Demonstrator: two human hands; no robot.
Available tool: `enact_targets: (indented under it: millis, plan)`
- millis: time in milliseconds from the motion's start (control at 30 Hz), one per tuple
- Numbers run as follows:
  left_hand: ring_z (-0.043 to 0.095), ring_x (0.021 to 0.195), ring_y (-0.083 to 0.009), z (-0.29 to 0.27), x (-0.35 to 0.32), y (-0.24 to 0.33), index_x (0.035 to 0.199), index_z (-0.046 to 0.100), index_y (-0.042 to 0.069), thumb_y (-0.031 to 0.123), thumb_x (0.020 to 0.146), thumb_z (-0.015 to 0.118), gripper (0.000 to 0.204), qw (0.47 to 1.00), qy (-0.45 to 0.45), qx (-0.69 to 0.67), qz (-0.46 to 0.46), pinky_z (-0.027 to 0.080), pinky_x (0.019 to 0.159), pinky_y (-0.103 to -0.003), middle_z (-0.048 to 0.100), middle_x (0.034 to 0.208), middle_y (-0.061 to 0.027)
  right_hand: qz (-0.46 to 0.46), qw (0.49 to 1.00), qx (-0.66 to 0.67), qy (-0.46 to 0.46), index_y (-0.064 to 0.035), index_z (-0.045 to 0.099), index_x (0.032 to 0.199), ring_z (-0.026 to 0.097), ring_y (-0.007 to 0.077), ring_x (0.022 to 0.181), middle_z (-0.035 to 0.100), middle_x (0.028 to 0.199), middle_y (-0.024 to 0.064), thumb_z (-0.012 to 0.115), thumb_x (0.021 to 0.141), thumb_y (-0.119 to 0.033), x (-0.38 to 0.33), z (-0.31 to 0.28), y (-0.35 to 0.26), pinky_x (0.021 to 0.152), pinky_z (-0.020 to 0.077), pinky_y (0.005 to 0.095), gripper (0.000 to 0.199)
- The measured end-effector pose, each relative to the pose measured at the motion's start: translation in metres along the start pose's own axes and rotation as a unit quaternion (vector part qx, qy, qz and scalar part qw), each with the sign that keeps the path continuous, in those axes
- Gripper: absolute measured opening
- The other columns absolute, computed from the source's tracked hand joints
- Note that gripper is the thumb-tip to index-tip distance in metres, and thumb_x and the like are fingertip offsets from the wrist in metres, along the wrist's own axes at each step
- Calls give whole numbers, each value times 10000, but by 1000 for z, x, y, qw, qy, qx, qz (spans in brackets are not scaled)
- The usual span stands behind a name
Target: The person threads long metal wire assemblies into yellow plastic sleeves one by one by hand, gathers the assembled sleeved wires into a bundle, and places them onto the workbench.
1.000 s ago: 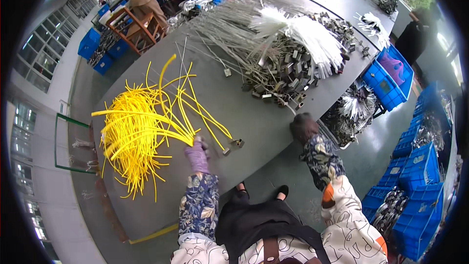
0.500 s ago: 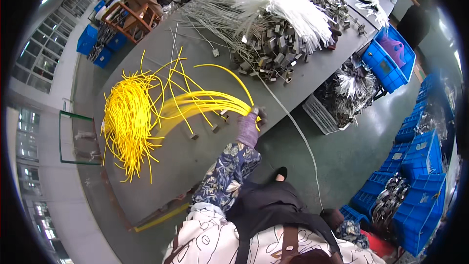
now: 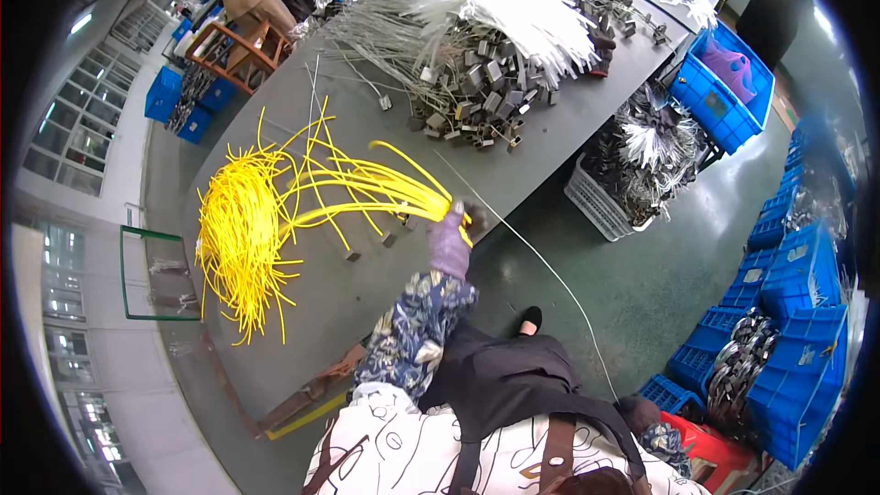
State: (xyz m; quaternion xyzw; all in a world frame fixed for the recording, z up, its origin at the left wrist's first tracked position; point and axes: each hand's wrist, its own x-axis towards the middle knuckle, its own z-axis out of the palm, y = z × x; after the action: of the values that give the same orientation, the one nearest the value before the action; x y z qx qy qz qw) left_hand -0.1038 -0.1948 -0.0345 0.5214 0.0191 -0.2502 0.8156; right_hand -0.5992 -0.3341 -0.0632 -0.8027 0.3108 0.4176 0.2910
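Observation:
My left hand (image 3: 447,243), in a purple glove, is closed around a bunch of thin yellow tubes (image 3: 394,188) at the table's near edge. The tubes fan out leftward, toward a large heap of loose yellow tubes (image 3: 240,243). Low at the right, my gloved right hand (image 3: 639,414) is beside my body, its fingers dark and small in the picture. One end of a long, thin pale wire (image 3: 570,291) meets this hand, which appears closed on it. The wire stretches up past my left hand, its far end over the grey table (image 3: 316,321).
Small metal blocks with wires (image 3: 481,96) and white strips (image 3: 527,18) are piled farther back. A filled grey basket (image 3: 596,197) and a blue crate (image 3: 720,96) stand off the table's right side. Blue crates (image 3: 797,357) line the right, near a red stool (image 3: 710,454). Two people stand beyond.
My left hand has moved slightly left and down with the yellow tubes, which sag lower. The wire's far end has shifted left, away from the metal blocks. The view has also shifted slightly.

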Motion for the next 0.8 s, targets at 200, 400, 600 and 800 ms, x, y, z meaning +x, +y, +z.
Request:
enact_targets:
  millis: [200,400,600,800]
  plan:
    - [615,897,-250,17,-41,-66,1028,536,58,238,913,545,214,987,30,-55,-150,548,743,-420,608,1006,-94,-117,957,244,108,-29,667,941,618,319,858,635,876,179,634,751,-259,-35,-59,-64,766,467,388,300]
    - [619,810,-227,31,-13,-53,967,550,35,197,932,506,172,985,20,-115,-126,555,727,-399,611,905,-105,-68,993,25,92,-73,692,896,630,351,843,648,853,196,590,734,-162,-25,1,2,733,496,415,211]
    - [625,862,-256,0,28,77,976,546,33,249,933,506,224,990,31,-45,126,558,760,-399,615,921,-112,115,993,14,4,-88,677,894,630,351,906,648,924,203,570,730,-156,16,37,32,746,510,429,207]
    - [648,786,-288,-13,39,155,952,524,49,306,932,502,259,986,52,-32,154,570,721,-439,630,893,-158,106,993,40,12,-84,670,897,629,354,914,645,942,207,566,725,-151,42,22,1,756,510,429,212]
